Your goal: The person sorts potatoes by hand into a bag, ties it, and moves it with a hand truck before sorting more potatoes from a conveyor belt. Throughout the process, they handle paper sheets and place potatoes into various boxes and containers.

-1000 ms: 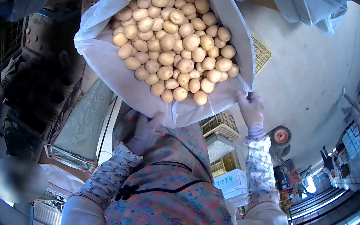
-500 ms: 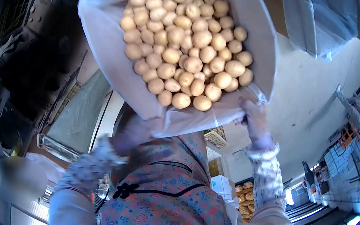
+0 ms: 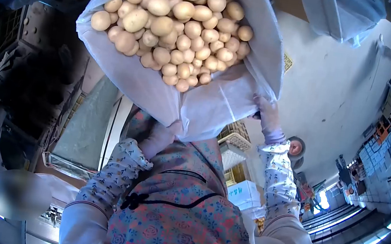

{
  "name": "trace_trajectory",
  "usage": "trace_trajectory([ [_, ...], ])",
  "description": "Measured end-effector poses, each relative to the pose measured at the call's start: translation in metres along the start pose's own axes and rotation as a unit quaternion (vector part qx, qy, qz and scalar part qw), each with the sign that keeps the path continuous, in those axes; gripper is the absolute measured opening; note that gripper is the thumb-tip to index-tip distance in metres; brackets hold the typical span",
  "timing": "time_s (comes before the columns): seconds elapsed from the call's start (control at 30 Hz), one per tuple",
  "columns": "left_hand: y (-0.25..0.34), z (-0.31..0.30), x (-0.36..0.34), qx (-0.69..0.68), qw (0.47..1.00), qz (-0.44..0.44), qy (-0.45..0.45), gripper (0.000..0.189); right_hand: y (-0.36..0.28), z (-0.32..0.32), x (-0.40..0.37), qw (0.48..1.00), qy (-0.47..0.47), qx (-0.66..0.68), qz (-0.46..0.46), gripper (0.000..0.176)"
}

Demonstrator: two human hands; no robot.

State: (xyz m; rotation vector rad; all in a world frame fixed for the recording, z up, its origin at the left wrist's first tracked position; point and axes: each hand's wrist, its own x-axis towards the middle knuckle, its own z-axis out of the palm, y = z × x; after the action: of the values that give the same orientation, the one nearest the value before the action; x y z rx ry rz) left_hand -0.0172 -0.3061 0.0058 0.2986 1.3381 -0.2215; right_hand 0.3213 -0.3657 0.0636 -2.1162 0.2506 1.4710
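A white sack (image 3: 208, 108) of potatoes (image 3: 180, 22) tilts open just ahead of both hands, the right hand (image 3: 268, 114) with fingers clenched on its rim and the left hand (image 3: 159, 139), nearer the body, apparently gripping the lower fold.

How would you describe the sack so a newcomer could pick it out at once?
Above the floral apron, at the top middle of the view, a big white sack is held up, the right hand at its edge, the left hand beneath. Its open mouth brims with pale yellow potatoes; the clear bags at upper right show none.
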Motion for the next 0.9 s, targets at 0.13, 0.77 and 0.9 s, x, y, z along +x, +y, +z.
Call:
trace_trajectory([
  [0.13,0.013,0.007,-0.009,0.071,0.997,-0.024,0.005,0.029,0.012,-0.003,0.012,1.0,0.011,0.01,-0.005,0.028],
  [0.77,0.354,-0.051,-0.012,0.603,0.665,0.307,0.316,0.078,0.049,-0.002,0.026,0.995,0.083,0.011,-0.059,0.025],
  [0.9,0.359,-0.063,0.005,0.581,0.655,0.331,0.353,0.069,0.073,0.019,-0.008,0.978,0.173,0.038,-0.108,0.022],
])
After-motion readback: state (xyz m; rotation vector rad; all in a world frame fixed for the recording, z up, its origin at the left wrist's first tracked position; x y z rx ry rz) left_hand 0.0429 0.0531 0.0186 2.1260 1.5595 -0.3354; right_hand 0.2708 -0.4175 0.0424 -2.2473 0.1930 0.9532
